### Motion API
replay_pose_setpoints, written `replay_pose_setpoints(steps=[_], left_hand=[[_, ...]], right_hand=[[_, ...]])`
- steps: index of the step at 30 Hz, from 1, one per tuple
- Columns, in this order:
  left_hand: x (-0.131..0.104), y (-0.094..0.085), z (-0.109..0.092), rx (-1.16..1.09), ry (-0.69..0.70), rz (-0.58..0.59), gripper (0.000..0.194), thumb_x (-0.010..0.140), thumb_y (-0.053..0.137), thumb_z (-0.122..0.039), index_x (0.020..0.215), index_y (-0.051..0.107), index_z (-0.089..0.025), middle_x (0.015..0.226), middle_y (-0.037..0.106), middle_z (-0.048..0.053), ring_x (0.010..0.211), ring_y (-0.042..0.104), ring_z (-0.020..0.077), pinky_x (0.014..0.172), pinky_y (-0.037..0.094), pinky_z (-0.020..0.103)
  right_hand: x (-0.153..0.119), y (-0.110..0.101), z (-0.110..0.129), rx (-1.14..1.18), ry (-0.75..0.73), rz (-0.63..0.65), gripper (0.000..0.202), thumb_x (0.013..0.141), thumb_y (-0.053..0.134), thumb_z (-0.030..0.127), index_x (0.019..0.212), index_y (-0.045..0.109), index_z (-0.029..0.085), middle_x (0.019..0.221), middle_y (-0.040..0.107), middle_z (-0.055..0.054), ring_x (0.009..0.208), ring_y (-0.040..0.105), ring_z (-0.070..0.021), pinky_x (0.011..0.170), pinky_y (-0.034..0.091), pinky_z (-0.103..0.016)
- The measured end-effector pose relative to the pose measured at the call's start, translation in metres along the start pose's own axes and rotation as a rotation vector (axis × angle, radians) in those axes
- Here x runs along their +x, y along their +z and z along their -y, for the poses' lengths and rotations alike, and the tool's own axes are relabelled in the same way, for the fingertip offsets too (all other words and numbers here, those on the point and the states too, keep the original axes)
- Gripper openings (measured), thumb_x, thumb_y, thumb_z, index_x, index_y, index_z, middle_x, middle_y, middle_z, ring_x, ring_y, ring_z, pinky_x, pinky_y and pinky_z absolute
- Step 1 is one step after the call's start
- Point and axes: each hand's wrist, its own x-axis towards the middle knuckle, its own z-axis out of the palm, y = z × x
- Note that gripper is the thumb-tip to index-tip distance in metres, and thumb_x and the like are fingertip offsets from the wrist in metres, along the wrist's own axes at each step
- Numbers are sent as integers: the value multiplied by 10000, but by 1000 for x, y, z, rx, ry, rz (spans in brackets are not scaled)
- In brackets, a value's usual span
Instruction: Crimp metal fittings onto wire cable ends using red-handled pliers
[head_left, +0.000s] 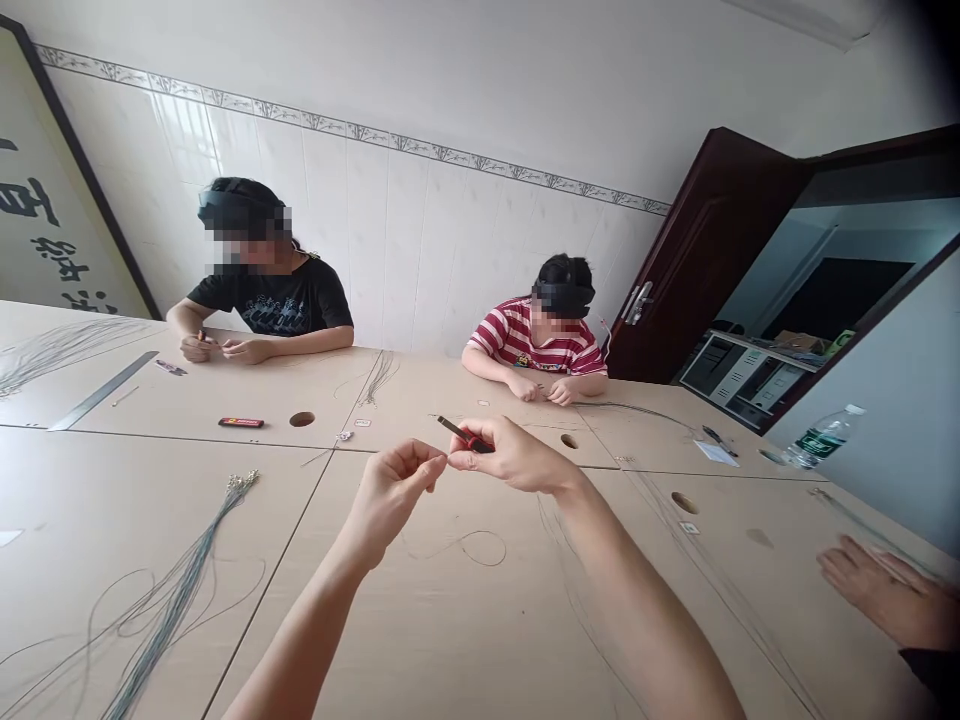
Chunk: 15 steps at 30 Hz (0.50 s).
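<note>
My left hand (401,490) is closed in a pinch in the middle of the view, its fingertips on the end of a thin wire (484,533) that hangs down in a loop over the table. Close beside it, my right hand (510,455) is closed round a small utility knife (474,440) with a red and black handle. The knife's blade points up and left, away from my left fingertips. The tips of both hands nearly meet, and the wire's end between them is too small to make out.
A bundle of grey wires (187,570) lies at left on the table (360,640). A red and black object (241,423), a metal ruler (105,390) and a water bottle (825,437) are farther off. Two people sit opposite; another person's hand (877,590) is at right.
</note>
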Motion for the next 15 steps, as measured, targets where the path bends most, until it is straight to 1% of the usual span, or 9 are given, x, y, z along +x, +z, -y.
replay_pose_setpoints(steps=[2, 4, 7, 9, 12, 15], left_hand=[[0, -4, 2, 14, -11, -12, 290, 749, 677, -453, 716, 634, -169, 627, 487, -28, 521, 293, 84, 475, 220, 225], [0, -6, 3, 22, -34, -11, 306, 730, 686, -470, 710, 641, -168, 628, 492, -27, 516, 271, 82, 470, 207, 227], [0, -9, 5, 35, -65, -15, 308, 733, 679, -475, 704, 647, -170, 564, 416, -51, 489, 210, 76, 454, 175, 233], [0, -10, 5, 37, -71, -24, 302, 751, 667, -472, 711, 650, -173, 537, 361, -64, 482, 184, 75, 450, 159, 236], [-1, -10, 4, 27, -66, -38, 293, 772, 657, -462, 707, 643, -177, 528, 322, -69, 485, 179, 78, 449, 145, 238], [-4, -9, 1, 21, -47, -36, 282, 788, 648, -443, 687, 637, -179, 526, 323, -66, 488, 184, 80, 448, 148, 241]], right_hand=[[0, 10, -7, 68, -3, -45, 265, 822, 644, 445, 801, 576, 190, 720, 472, 39, 668, 407, -111, 623, 324, -251], [-2, 20, -13, 134, -21, -103, 271, 815, 659, 453, 798, 585, 192, 734, 504, 31, 707, 447, -123, 667, 353, -259], [-7, 35, -20, 247, -41, -239, 262, 847, 627, 460, 823, 595, 201, 803, 588, 1, 788, 519, -147, 751, 395, -281], [-12, 45, -22, 297, -31, -340, 258, 872, 597, 464, 828, 592, 210, 837, 612, -15, 822, 537, -158, 782, 407, -292], [-18, 58, -24, 339, -1, -444, 257, 870, 599, 473, 821, 594, 220, 856, 616, -26, 835, 534, -171, 803, 417, -307], [-22, 68, -25, 367, 50, -485, 272, 849, 613, 498, 827, 617, 227, 854, 621, -41, 828, 528, -191, 770, 428, -322]])
